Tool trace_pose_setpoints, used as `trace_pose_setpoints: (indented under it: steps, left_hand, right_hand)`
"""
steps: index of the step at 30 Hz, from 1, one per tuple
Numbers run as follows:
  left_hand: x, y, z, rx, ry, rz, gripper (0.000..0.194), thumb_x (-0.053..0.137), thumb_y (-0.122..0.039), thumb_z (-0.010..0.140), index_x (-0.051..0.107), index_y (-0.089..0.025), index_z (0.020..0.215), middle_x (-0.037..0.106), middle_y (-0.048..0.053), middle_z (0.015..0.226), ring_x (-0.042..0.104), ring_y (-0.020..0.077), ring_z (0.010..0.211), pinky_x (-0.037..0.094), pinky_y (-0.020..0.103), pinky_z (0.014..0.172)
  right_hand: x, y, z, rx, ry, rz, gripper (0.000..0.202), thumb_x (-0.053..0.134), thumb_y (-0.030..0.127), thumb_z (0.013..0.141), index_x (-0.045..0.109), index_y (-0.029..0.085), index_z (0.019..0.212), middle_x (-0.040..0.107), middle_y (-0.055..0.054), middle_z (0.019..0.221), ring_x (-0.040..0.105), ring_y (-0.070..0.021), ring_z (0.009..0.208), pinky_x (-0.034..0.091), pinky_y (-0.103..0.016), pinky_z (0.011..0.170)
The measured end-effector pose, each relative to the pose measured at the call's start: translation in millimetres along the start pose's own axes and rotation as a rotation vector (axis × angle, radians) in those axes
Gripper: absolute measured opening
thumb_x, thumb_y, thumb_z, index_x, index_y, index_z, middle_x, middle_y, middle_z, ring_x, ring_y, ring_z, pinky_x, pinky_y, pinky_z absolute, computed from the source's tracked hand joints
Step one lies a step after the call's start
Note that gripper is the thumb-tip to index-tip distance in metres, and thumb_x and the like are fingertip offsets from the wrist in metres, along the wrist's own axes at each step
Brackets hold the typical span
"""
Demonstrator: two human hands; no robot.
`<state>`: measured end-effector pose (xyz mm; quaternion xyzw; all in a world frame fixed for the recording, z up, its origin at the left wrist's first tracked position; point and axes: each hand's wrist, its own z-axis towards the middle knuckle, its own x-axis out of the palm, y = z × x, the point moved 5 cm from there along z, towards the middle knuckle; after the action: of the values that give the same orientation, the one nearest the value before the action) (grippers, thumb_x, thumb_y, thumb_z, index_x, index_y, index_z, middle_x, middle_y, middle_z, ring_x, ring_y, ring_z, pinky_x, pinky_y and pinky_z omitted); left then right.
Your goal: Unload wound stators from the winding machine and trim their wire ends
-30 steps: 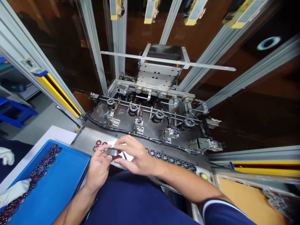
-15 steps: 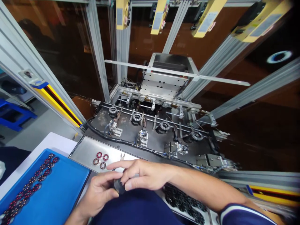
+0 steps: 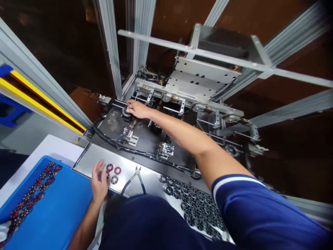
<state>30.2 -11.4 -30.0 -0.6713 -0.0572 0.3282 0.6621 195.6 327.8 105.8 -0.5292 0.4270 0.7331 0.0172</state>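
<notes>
RH (image 3: 136, 108) leaving LH (image 3: 98, 185), work now shifting into asm. machine (image 3: 111, 119).
Metal tray (image 3: 91, 156) holding red-wound stators (image 3: 110, 167); LH hovering beside, part-curled, can't tell if gripping. RH pinching dk. ring pc. (image 3: 125, 111) at machine's leftmost fixture (image 3: 126, 118).

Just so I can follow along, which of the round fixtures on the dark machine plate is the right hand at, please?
The leftmost round fixture: the right hand is at its top, while no hand is at the others.

The metal tabletop (image 3: 149, 171) carries red-and-black rings (image 3: 117, 170), pliers (image 3: 137, 172) and many dark rings (image 3: 192, 199); beside it, a white tabletop (image 3: 56, 146) bears a blue tray (image 3: 75, 198).
</notes>
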Motion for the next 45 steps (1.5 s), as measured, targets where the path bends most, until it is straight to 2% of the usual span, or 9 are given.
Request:
trace_pose_setpoints:
  steps: [6,13,22,30,34,37,40,42,45]
  left_hand:
    - [2.4,2,-3,0.014,-0.008,-0.018,0.053,0.053,-0.043,0.095,0.042,-0.019,0.140,0.061,0.020,0.133,0.067,0.0239,0.111,0.049,0.044,0.100]
    - [4.3,2,-3,0.013,-0.009,-0.018,0.051,0.054,-0.038,0.096,0.042,-0.018,0.141,0.062,0.020,0.132,0.066,0.0231,0.112,0.047,0.044,0.102]
    - [3.7,0,-1,-0.007,-0.005,-0.015,0.051,0.054,-0.039,0.095,0.042,-0.018,0.140,0.062,0.020,0.132,0.066,0.0237,0.112,0.049,0.044,0.100]
    - [4.0,1,-1,-0.021,-0.003,-0.008,0.053,0.054,-0.042,0.095,0.042,-0.019,0.140,0.062,0.020,0.132,0.065,0.0247,0.113,0.048,0.045,0.102]
    - [3.0,-1,1,-0.021,0.009,-0.001,0.053,0.054,-0.044,0.094,0.043,-0.019,0.140,0.063,0.019,0.131,0.065,0.0250,0.113,0.048,0.046,0.101]
    - [0.2,-3,1,-0.026,0.036,-0.004,0.052,0.054,-0.045,0.095,0.044,-0.020,0.139,0.064,0.019,0.130,0.066,0.0256,0.113,0.049,0.046,0.101]
    - [-5.5,-7,0,-0.020,0.034,-0.001,0.052,0.054,-0.045,0.094,0.044,-0.020,0.139,0.064,0.019,0.131,0.066,0.0264,0.115,0.050,0.047,0.101]
    - [-10.0,-14,-1,-0.006,0.010,0.014,0.053,0.056,-0.043,0.094,0.043,-0.020,0.140,0.063,0.019,0.132,0.065,0.0268,0.118,0.049,0.047,0.102]
    - [-15.5,-30,0,0.050,-0.020,0.053,0.055,0.061,-0.038,0.091,0.044,-0.020,0.140,0.063,0.018,0.132,0.063,0.0274,0.120,0.048,0.048,0.104]
  right_hand:
    - [18,-25,11,0.042,0.062,-0.058,0.020,0.053,0.015,0.091,0.071,0.012,0.083,0.063,-0.013,0.132,0.054,-0.0224,0.129,0.039,-0.037,0.111]
    - [14,-24,12,0.085,0.095,-0.140,0.020,0.054,0.016,0.093,0.073,0.009,0.090,0.061,-0.014,0.136,0.055,-0.0207,0.127,0.039,-0.031,0.109]
    - [16,-12,17,0.224,0.120,-0.248,0.020,0.057,0.021,0.095,0.072,0.007,0.095,0.073,-0.015,0.106,0.068,-0.0206,0.101,0.048,-0.027,0.089]
    - [21,-12,20,0.260,0.132,-0.301,0.020,0.060,0.020,0.092,0.074,0.006,0.094,0.076,-0.012,0.095,0.071,-0.0195,0.090,0.049,-0.024,0.078]
    - [15,-5,9,0.187,0.075,-0.338,0.025,0.053,0.021,0.096,0.073,0.007,0.102,0.073,-0.014,0.111,0.067,-0.0228,0.107,0.049,-0.029,0.092]
    - [12,1,-10,0.097,0.055,-0.372,0.033,0.047,0.010,0.095,0.066,0.008,0.122,0.059,-0.017,0.139,0.049,-0.0259,0.135,0.040,-0.038,0.110]
    - [17,2,-27,0.029,0.118,-0.410,0.048,0.049,0.001,0.088,0.056,0.009,0.135,0.044,-0.017,0.154,0.032,-0.0290,0.147,0.035,-0.051,0.115]
    - [20,3,-33,0.001,0.155,-0.435,0.048,0.051,0.002,0.088,0.053,0.009,0.136,0.041,-0.017,0.155,0.033,-0.0316,0.146,0.036,-0.058,0.113]
    - [16,13,-33,-0.029,0.148,-0.468,0.042,0.056,0.007,0.089,0.056,0.008,0.131,0.047,-0.020,0.150,0.040,-0.0334,0.142,0.040,-0.058,0.110]
